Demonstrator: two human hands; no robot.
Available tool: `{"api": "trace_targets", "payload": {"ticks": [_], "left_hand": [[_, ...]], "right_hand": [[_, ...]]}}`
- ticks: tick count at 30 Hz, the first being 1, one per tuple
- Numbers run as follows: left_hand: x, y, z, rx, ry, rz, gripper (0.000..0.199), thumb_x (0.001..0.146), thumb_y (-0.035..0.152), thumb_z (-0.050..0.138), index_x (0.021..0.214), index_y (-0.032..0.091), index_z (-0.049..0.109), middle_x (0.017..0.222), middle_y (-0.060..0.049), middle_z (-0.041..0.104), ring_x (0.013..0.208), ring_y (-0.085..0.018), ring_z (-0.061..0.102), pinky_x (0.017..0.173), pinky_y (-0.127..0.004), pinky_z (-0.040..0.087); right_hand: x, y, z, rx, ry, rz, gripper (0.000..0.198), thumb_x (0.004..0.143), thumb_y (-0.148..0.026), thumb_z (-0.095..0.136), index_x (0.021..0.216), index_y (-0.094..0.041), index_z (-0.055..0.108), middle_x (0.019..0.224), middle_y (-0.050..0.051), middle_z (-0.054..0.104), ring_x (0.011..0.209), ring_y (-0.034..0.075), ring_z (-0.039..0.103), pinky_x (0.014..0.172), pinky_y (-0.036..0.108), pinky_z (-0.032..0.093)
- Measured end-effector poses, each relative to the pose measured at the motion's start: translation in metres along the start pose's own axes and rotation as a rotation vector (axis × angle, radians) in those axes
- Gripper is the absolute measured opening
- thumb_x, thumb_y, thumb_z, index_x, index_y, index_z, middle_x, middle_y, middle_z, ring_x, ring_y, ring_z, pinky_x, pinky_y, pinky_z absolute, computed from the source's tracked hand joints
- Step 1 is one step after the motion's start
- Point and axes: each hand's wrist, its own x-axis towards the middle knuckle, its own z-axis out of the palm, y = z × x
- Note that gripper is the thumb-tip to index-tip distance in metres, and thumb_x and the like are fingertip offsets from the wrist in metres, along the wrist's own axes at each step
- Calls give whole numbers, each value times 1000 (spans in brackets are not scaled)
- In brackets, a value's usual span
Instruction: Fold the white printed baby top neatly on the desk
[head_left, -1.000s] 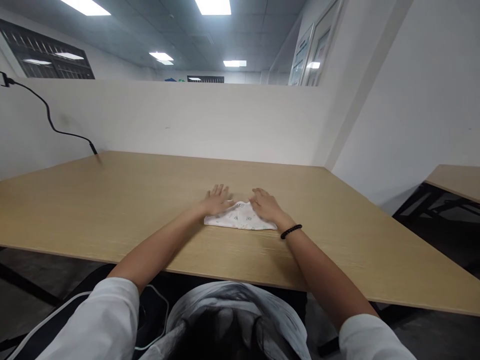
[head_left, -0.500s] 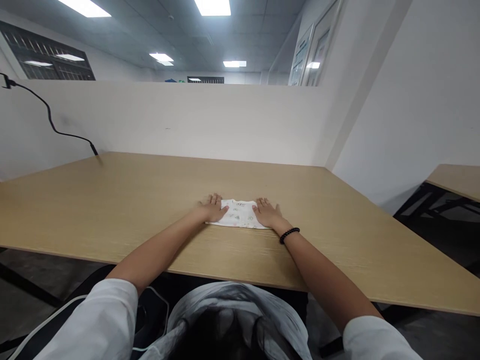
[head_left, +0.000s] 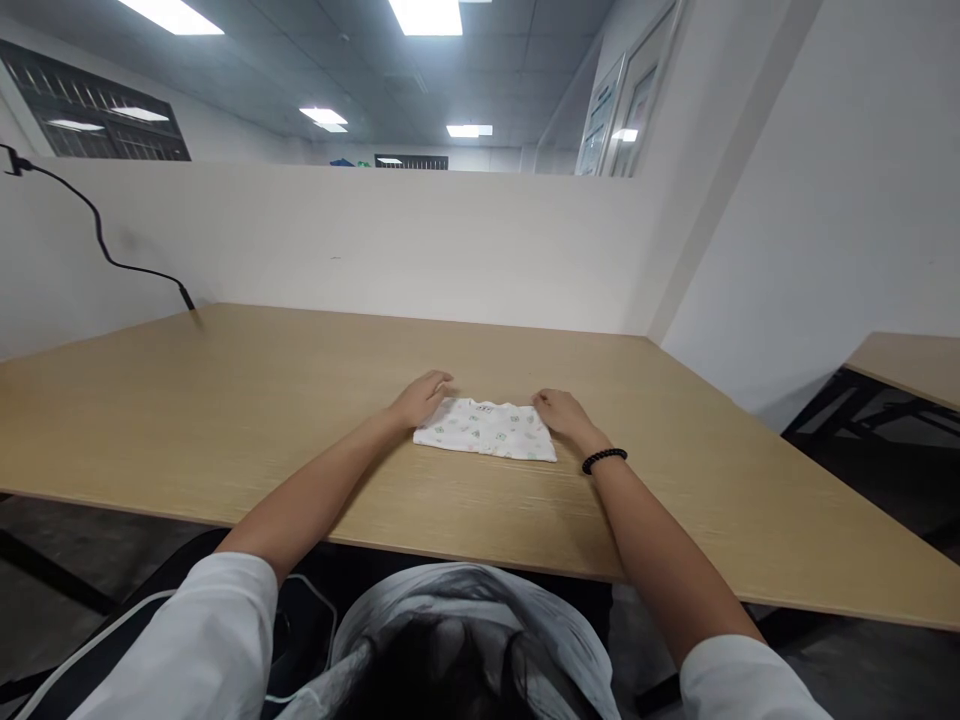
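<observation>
A small white shirt (head_left: 480, 430) with a scattered print lies folded flat in front of me, its neckline along the far edge. Beside its far left corner is my left hand (head_left: 424, 398), open, with fingers stretched out to the right just above the cloth's edge. My right hand (head_left: 561, 412), wearing a black bead bracelet (head_left: 604, 458) at the wrist, has its fingers bent together at the shirt's far right corner. They look pinched on the cloth there, though the fingertips are partly hidden.
The shirt rests on a wide wooden table (head_left: 300, 400). A low white partition (head_left: 420, 245) stands along the table's far edge. A black cable (head_left: 97, 225) hangs down at the left. Another table (head_left: 911, 360) is off to the right.
Both hands were pressed flat on the shirt's sides. They have lifted off to its far corners, the right one with fingers now bent, and more of the print shows.
</observation>
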Motion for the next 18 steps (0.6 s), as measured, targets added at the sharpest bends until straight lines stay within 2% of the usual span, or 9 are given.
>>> {"api": "trace_targets", "payload": {"ticks": [2, 6, 12, 18], "left_hand": [[1, -2, 6, -14, -22, 39, 36, 91, 34, 35, 109, 14, 60, 111, -13, 63, 108, -24, 57, 98, -37, 44], [0, -14, 12, 65, -73, -21, 27, 87, 31, 41, 91, 16, 63, 94, -12, 66, 94, -25, 60, 87, -36, 47], [-2, -27, 6, 28, -116, -104, 28, 86, 37, 42, 86, 17, 62, 92, -10, 68, 86, -23, 62, 75, -31, 46], [-2, -27, 2, -24, -142, -131, 33, 86, 43, 42, 86, 17, 62, 90, -8, 69, 84, -23, 62, 71, -30, 45]], "right_hand": [[2, 2, 5, -3, 6, 30, 27, 91, -26, 45, 94, -12, 69, 101, 15, 68, 91, 23, 61, 75, 28, 40], [4, 3, 12, 61, 51, 47, 17, 83, -22, 54, 84, -13, 68, 87, 11, 69, 77, 18, 59, 61, 23, 35], [4, 6, 8, 242, 19, 16, 11, 76, -21, 61, 79, -12, 67, 78, 7, 68, 69, 15, 57, 57, 22, 35], [0, 6, 0, 350, -36, 9, 15, 73, -22, 63, 82, -10, 66, 74, 6, 66, 65, 14, 55, 55, 22, 35]]}}
